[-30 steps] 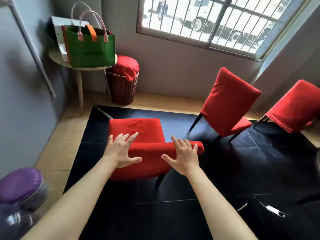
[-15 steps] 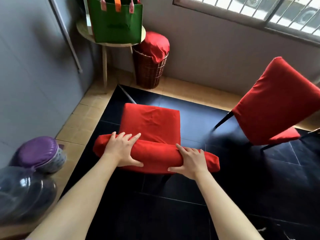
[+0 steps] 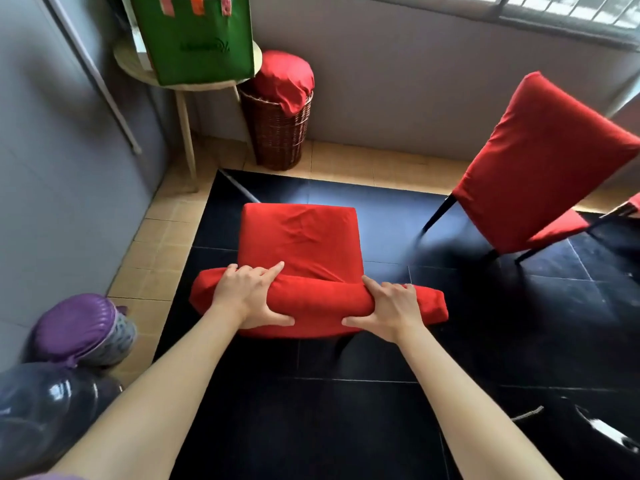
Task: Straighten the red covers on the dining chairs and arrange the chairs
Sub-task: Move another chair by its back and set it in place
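Observation:
A red-covered dining chair [image 3: 301, 237] stands just in front of me on the black mat, seen from above and behind; its seat cover is slightly creased. Both hands grip the top of its covered backrest [image 3: 318, 299]. My left hand [image 3: 247, 294] holds the left part, fingers over the top, thumb at the back. My right hand [image 3: 388, 306] holds the right part the same way. A second red-covered chair [image 3: 540, 161] stands tilted at the right, and the edge of a third [image 3: 635, 202] shows at the frame's right border.
A wicker basket [image 3: 277, 133] topped with red cloth stands by the far wall. Beside it a small round table [image 3: 183, 84] carries a green bag [image 3: 197, 36]. Large water bottles [image 3: 52, 403], one under a purple cover [image 3: 76, 327], sit at the lower left against the grey wall.
My hands went from open above the backrest to gripping its top. My view has come closer and tipped down, so the chair sits larger and the window has slid out of frame.

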A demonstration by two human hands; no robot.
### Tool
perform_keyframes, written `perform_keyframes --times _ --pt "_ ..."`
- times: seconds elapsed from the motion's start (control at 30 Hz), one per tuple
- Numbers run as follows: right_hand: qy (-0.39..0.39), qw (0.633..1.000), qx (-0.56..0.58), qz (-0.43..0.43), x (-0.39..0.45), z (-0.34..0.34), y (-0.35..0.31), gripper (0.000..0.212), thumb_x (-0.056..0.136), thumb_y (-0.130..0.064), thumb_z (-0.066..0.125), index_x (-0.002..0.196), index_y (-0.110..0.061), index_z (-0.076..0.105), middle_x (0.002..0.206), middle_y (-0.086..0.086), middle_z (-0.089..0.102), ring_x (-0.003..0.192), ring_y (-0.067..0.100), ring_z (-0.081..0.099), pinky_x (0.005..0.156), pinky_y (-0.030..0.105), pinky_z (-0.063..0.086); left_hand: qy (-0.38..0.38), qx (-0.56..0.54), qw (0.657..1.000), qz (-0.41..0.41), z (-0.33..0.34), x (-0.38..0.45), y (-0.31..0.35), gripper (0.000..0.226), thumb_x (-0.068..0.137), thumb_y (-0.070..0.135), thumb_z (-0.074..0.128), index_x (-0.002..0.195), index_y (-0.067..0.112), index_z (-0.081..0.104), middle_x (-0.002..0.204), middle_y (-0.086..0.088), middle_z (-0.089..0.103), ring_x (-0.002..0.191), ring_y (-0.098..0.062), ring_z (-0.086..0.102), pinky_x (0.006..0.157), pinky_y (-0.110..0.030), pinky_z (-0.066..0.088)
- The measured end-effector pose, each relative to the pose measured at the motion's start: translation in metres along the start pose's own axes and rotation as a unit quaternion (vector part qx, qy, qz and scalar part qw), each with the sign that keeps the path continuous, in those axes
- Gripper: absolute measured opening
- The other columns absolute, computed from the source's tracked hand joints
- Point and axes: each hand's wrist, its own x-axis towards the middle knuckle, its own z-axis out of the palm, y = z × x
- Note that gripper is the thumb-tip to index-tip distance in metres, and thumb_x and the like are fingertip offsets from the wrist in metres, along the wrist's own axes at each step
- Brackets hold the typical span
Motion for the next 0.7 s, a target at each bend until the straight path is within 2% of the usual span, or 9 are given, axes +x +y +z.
perform_keyframes --times 0.17,0.33,0.53,0.7 --pt "0.042 0.997 -0.012 0.068 -0.046 0.017 -0.025 0.121 0.044 -0.099 0.022 0.139 -0.029 0.047 0.097 0.000 0.069 0.092 0.022 0.064 0.088 0.039 0.039 0.012 0.004 0.998 0.067 0.003 -0.011 -0.012 0.127 0.045 0.101 0.027 0.151 0.032 0.024 0.137 0.007 0.053 0.121 -0.020 0.052 0.110 -0.044 0.028" --pt "0.034 0.988 -0.002 0.152 -0.103 0.028 -0.063 0.122 0.046 -0.099 0.022 0.143 -0.027 0.043 0.111 0.000 0.068 0.101 0.021 0.063 0.092 0.039 0.038 0.011 0.042 0.989 0.144 0.006 -0.029 -0.023 0.126 0.044 0.101 0.026 0.149 0.031 0.028 0.137 0.007 0.053 0.121 -0.019 0.052 0.110 -0.042 0.028" --pt "0.021 0.976 0.013 0.215 -0.153 0.034 -0.113 0.118 0.052 -0.097 0.028 0.143 -0.022 0.042 0.108 0.001 0.067 0.100 0.020 0.062 0.097 0.041 0.039 0.021 0.084 0.972 0.217 0.012 -0.051 -0.039 0.123 0.044 0.100 0.026 0.146 0.031 0.035 0.134 0.008 0.056 0.118 -0.019 0.054 0.105 -0.040 0.030" --pt "0.026 0.965 0.004 0.259 -0.169 0.036 -0.140 0.120 0.050 -0.098 0.021 0.139 -0.022 0.045 0.101 0.000 0.068 0.093 0.021 0.064 0.092 0.040 0.041 0.028 0.103 0.959 0.263 0.009 -0.050 -0.049 0.122 0.046 0.100 0.027 0.146 0.030 0.034 0.133 0.007 0.056 0.119 -0.017 0.053 0.103 -0.038 0.033"
